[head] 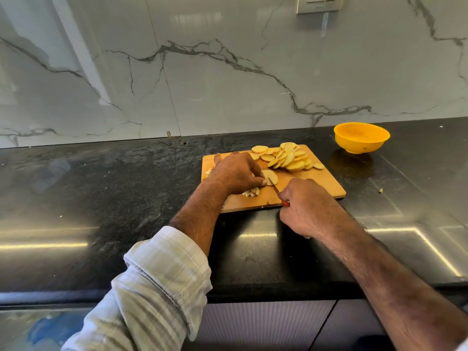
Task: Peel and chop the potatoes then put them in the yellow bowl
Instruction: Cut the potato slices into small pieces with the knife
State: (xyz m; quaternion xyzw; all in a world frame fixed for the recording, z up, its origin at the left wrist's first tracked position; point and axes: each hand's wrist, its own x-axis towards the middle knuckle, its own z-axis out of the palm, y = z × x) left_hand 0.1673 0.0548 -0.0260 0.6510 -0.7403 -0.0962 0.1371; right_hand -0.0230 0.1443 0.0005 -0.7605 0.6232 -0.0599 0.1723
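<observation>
Yellow potato slice (270,176) pinned by left hand (236,173); right hand (307,206) grips knife (276,188) beside it.

Home kitchen, black stone countertop (126,188), marble backsplash (228,72), wall socket (319,3)

One board (314,183), one bowl (361,138), one knife (277,188), two hands (236,173), slices (288,158) too many to count.
</observation>
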